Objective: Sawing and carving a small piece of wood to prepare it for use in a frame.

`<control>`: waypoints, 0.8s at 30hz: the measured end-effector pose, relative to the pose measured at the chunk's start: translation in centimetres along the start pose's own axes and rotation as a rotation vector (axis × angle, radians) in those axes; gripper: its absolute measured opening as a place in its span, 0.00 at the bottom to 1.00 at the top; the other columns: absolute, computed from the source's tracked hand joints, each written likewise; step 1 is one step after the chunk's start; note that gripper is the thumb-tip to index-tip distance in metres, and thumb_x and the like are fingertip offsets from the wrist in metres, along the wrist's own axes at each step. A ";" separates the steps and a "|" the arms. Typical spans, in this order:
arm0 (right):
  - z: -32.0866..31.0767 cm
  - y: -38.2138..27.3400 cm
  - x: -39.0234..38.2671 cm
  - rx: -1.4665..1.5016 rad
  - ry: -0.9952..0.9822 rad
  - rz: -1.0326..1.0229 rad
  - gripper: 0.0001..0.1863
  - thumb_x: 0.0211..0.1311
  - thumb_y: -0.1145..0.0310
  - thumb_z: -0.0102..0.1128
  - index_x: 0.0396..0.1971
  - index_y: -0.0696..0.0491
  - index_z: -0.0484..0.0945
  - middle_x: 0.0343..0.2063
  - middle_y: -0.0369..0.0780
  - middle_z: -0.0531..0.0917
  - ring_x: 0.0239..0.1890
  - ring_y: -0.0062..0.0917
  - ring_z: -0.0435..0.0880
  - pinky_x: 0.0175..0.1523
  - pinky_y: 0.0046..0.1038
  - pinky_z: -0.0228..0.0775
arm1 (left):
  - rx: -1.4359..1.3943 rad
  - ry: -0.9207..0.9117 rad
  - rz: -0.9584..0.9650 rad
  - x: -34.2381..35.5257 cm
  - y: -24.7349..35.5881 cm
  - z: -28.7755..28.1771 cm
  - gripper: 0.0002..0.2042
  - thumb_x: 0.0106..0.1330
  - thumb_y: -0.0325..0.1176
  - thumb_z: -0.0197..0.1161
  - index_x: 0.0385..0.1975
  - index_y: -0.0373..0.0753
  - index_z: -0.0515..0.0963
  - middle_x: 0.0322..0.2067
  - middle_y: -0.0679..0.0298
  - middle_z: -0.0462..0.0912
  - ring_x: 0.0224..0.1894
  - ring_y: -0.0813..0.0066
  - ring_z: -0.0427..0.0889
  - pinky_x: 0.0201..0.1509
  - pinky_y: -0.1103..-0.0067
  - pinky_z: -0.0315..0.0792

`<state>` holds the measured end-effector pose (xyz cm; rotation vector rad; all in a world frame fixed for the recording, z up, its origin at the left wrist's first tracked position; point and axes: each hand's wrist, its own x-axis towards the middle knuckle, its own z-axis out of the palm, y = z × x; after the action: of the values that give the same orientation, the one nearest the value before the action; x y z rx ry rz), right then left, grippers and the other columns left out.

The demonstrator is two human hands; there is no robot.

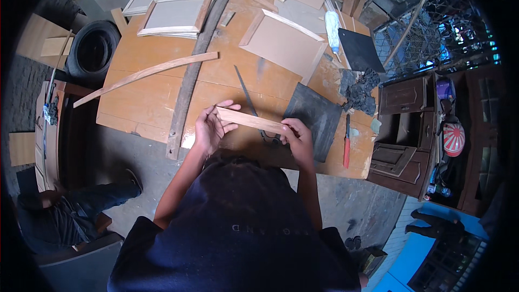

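Observation:
A short, flat wooden strip (251, 120) spans the space between my two hands, above the near part of the table. Its left end lies in my left hand (212, 125), with the thumb and fingers around it and some fingertips stretched past the wood. My right hand (297, 136) pinches the other end, its fingers curled. Beneath the strip lies a handsaw (244, 86); its narrow blade points away from me, and its dark handle is partly hidden under the wood and my right hand. A dark flat sheet (320, 113) lies beside my right hand.
On the orange-brown table (146, 84) rest a long dark bar (189, 81), a long wooden strip (151, 74), framed panels (175, 15), another panel (284, 43), a white bottle (332, 27), a black crumpled heap (361, 91) and a red-handled tool (346, 148). A person (81, 211) sits at lower left.

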<state>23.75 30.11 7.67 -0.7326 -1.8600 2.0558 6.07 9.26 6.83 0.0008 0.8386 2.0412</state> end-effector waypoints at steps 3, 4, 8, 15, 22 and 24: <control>1.1 0.8 -0.4 -0.004 0.082 -0.009 0.07 0.68 0.75 0.56 0.43 0.59 0.78 0.26 0.36 0.80 0.25 0.15 0.76 0.31 0.20 0.68 | 0.173 0.083 -0.091 -0.5 1.8 -0.7 0.21 0.75 0.41 0.42 0.59 0.34 0.69 0.54 0.50 0.79 0.49 0.65 0.84 0.47 0.73 0.82; 1.5 0.8 -0.7 -0.026 0.097 0.005 0.07 0.68 0.75 0.56 0.43 0.58 0.78 0.27 0.36 0.80 0.26 0.15 0.76 0.31 0.20 0.69 | 0.171 0.081 -0.096 -0.6 2.2 -1.1 0.21 0.75 0.41 0.42 0.59 0.34 0.69 0.54 0.50 0.79 0.49 0.65 0.84 0.47 0.73 0.82; 3.8 0.8 -2.3 -0.115 0.117 0.029 0.11 0.64 0.72 0.63 0.44 0.57 0.77 0.30 0.35 0.81 0.28 0.15 0.78 0.32 0.19 0.70 | 0.449 0.052 -0.182 -0.7 3.6 -2.4 0.13 0.77 0.32 0.48 0.54 0.36 0.72 0.51 0.59 0.80 0.47 0.75 0.82 0.48 0.78 0.81; 4.1 1.2 -2.9 -0.054 0.341 0.048 0.14 0.62 0.72 0.66 0.47 0.56 0.76 0.35 0.35 0.80 0.30 0.15 0.79 0.33 0.19 0.72 | 0.650 -0.141 -0.150 1.4 4.3 0.2 0.12 0.76 0.31 0.49 0.53 0.35 0.73 0.51 0.59 0.80 0.49 0.75 0.81 0.52 0.78 0.79; -0.3 0.7 0.9 0.550 0.627 0.199 0.10 0.65 0.70 0.63 0.45 0.52 0.76 0.36 0.35 0.80 0.30 0.19 0.82 0.34 0.21 0.78 | 0.964 -0.346 0.194 3.5 1.5 6.8 0.10 0.73 0.25 0.53 0.49 0.35 0.78 0.47 0.58 0.84 0.49 0.70 0.83 0.55 0.75 0.76; -2.3 1.3 2.4 0.548 0.621 0.192 0.10 0.64 0.72 0.63 0.45 0.52 0.76 0.37 0.35 0.80 0.31 0.19 0.81 0.34 0.22 0.78 | 1.181 -0.316 0.314 4.3 0.5 8.2 0.09 0.70 0.24 0.56 0.45 0.35 0.80 0.45 0.55 0.85 0.47 0.65 0.85 0.53 0.74 0.76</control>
<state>23.16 33.16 5.90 -1.2301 -0.8733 1.9834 5.66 16.90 12.15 1.1208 1.7669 1.4541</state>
